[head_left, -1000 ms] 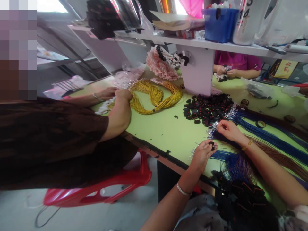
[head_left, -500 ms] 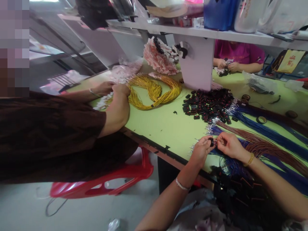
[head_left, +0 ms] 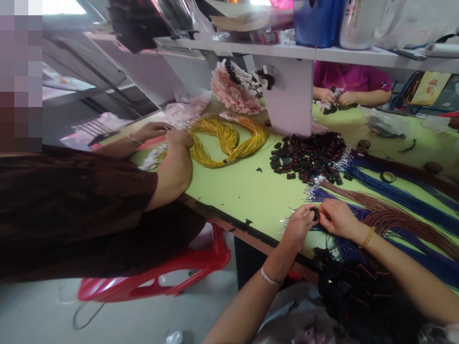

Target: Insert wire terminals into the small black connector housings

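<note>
A small black connector housing (head_left: 314,213) is pinched between the thumb and fingers of my left hand (head_left: 298,223). My right hand (head_left: 336,217) is closed right beside it, fingertips meeting the housing's right side; what they pinch is too small to make out. Under and behind my hands lie blue wires (head_left: 376,179) and brown wires (head_left: 394,215) with silvery crimped terminals (head_left: 313,188) at their left ends. A heap of black housings (head_left: 308,155) lies just beyond. More black pieces with reddish strips (head_left: 366,286) are piled below my right forearm, near my lap.
At left, a co-worker's hands (head_left: 179,136) are by a yellow wire bundle (head_left: 229,143). Across the table another person's hands (head_left: 337,97) hold small parts. A shelf (head_left: 244,46) with an upright panel (head_left: 290,100) stands behind. Tape rolls (head_left: 387,177) lie right; a red stool (head_left: 154,282) stands left.
My right hand has shifted slightly left, closing the small gap to the black housing. The co-worker's far hand at left has lifted a little. The view has shifted slightly.
</note>
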A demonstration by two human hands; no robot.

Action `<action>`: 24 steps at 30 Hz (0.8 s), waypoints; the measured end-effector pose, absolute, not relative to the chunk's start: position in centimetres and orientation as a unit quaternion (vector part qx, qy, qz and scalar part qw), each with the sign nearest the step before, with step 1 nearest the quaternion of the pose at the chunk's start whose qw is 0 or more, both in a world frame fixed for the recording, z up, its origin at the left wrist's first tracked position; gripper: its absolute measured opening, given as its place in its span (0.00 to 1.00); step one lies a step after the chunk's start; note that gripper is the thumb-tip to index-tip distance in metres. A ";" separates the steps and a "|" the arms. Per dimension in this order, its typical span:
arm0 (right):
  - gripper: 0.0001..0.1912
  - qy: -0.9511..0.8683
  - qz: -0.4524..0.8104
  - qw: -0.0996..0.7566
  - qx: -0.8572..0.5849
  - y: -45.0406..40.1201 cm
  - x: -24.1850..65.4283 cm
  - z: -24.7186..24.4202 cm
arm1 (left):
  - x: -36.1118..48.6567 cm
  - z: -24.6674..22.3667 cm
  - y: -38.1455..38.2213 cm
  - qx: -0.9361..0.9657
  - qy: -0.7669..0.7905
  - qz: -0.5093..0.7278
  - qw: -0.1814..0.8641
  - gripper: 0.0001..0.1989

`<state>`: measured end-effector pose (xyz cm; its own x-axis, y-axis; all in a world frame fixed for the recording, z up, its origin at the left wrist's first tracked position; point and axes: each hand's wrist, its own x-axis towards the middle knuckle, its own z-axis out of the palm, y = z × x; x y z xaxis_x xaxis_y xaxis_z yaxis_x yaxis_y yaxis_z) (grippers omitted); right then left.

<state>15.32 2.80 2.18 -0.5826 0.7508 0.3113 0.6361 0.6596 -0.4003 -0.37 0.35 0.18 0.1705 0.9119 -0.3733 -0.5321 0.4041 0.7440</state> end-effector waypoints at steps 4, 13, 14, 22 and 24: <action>0.05 -0.898 0.078 0.217 -0.375 2.8 15.3 1.6 | -0.3 0.2 0.4 0.233 0.405 0.495 0.733 0.16; 0.06 -0.858 0.200 0.232 -0.412 2.9 15.3 2.6 | -0.2 0.0 0.2 0.230 0.409 0.507 0.723 0.16; 0.07 -0.855 0.204 0.232 -0.417 2.9 15.2 2.5 | -0.1 0.0 0.3 0.234 0.411 0.507 0.721 0.16; 0.10 -0.806 0.335 0.244 -0.422 3.9 16.7 3.8 | 0.5 1.4 -1.6 0.358 0.463 0.534 0.610 0.13; 0.13 -0.776 0.380 0.248 -0.438 4.8 17.6 4.6 | 1.1 3.0 -3.6 0.492 0.461 0.540 0.504 0.13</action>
